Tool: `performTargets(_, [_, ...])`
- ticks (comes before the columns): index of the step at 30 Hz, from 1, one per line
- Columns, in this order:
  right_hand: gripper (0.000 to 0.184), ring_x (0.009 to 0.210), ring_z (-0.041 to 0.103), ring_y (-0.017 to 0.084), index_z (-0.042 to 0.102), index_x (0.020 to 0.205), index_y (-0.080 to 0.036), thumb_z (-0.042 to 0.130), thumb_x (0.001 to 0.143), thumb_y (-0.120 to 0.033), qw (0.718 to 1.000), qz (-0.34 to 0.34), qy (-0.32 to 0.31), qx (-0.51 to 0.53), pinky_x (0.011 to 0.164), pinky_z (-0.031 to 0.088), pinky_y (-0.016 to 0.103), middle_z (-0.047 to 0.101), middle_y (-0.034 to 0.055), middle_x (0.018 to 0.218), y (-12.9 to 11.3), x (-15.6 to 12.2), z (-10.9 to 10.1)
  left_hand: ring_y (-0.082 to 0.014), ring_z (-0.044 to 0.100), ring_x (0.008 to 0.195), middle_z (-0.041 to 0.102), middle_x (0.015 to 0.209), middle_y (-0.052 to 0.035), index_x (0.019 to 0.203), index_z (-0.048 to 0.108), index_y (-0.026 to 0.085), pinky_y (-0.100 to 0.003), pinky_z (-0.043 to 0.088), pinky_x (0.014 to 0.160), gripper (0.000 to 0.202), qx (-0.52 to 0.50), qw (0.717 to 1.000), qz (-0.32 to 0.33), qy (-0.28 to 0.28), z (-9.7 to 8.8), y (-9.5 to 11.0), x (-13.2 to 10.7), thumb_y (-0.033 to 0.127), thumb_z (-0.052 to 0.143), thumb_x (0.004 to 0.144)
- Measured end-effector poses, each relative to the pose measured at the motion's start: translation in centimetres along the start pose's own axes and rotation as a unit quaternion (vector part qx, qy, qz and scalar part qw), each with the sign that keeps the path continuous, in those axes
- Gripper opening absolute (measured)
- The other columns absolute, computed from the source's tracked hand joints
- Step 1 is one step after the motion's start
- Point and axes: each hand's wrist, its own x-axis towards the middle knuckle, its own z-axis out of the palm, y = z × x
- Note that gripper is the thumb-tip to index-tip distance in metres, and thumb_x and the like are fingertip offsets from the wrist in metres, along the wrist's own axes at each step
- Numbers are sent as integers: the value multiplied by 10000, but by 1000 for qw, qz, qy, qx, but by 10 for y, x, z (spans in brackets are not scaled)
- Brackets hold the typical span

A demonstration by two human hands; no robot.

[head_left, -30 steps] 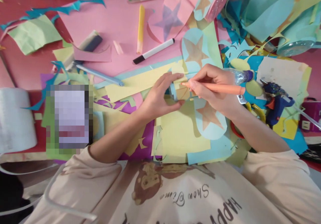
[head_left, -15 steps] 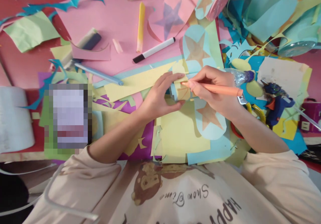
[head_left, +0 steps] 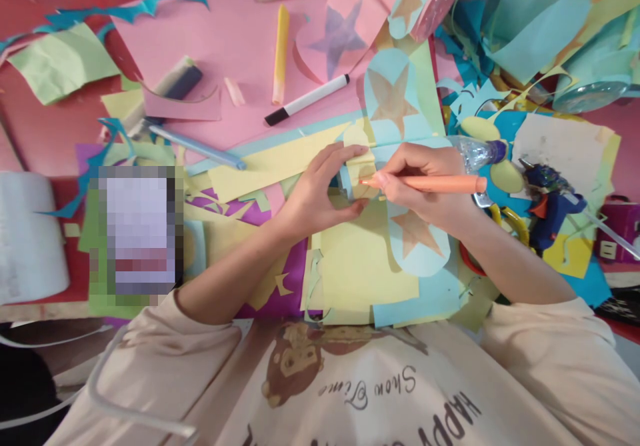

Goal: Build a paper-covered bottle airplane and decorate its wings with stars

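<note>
My left hand (head_left: 320,193) pinches a small yellow paper piece (head_left: 361,174) between thumb and forefinger, holding it down on the paper pile. My right hand (head_left: 425,183) grips an orange pen (head_left: 435,183) lying almost level, its tip touching the yellow piece. Under both hands lie yellow sheets (head_left: 365,259) and a light blue cut-out with an orange star (head_left: 417,239).
Around the hands lie a black-capped white marker (head_left: 306,100), a yellow pen (head_left: 281,53), a blue pen (head_left: 197,147), another blue star cut-out (head_left: 390,99), a blue glue gun (head_left: 550,206) at right, scissors handles (head_left: 505,223), a white roll (head_left: 27,239) at left, and a pink sheet (head_left: 240,33).
The orange pen's tip has slid slightly down across the yellow piece and my right hand has lowered with it. My left hand keeps its hold.
</note>
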Motion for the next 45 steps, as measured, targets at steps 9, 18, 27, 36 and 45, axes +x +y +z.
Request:
performTargets(9, [225, 502, 421, 62, 522, 592, -187, 593, 805, -197, 1000, 3, -22, -18, 486, 302, 224, 520, -56, 535, -3, -2, 3, -276, 575, 1196, 614, 1263, -89, 1319, 462, 266, -474, 512, 1011, 561, -1, 1000, -7, -6, 0, -2, -1, 351, 665, 803])
performTargets(18, [231, 506, 428, 70, 538, 599, -192, 608, 817, -221, 999, -9, -29, -38, 479, 309, 236, 538, -51, 551, -2, -1, 1, -270, 570, 1186, 609, 1266, -88, 1328, 455, 269, -456, 514, 1000, 571, 4, 1000, -1, 0, 1, -1, -2, 316, 666, 799])
performTargets(27, [179, 543, 509, 107, 592, 703, -215, 636, 861, -287, 998, 31, 48, -17, 511, 419, 274, 620, -20, 649, 1, -1, 1, -259, 568, 1158, 597, 1242, -81, 1328, 467, 256, -439, 524, 975, 586, 37, 999, -20, -6, 1, 2, -5, 317, 659, 778])
performTargets(36, [144, 534, 513, 110, 594, 743, -219, 638, 869, -276, 998, 32, 45, 10, 507, 424, 285, 591, -25, 628, 3, -2, 1, -263, 572, 1160, 602, 1238, -89, 1319, 465, 241, -442, 523, 975, 590, 33, 999, -1, 2, 1, 1, -4, 287, 671, 768])
performTargets(45, [201, 511, 487, 111, 539, 675, -221, 615, 861, -225, 999, 30, 41, 5, 513, 431, 300, 568, -24, 597, 1, 0, 1, -270, 561, 1185, 606, 1252, -80, 1320, 466, 251, -447, 512, 997, 582, 29, 999, -15, -7, 1, 1, -4, 309, 669, 778])
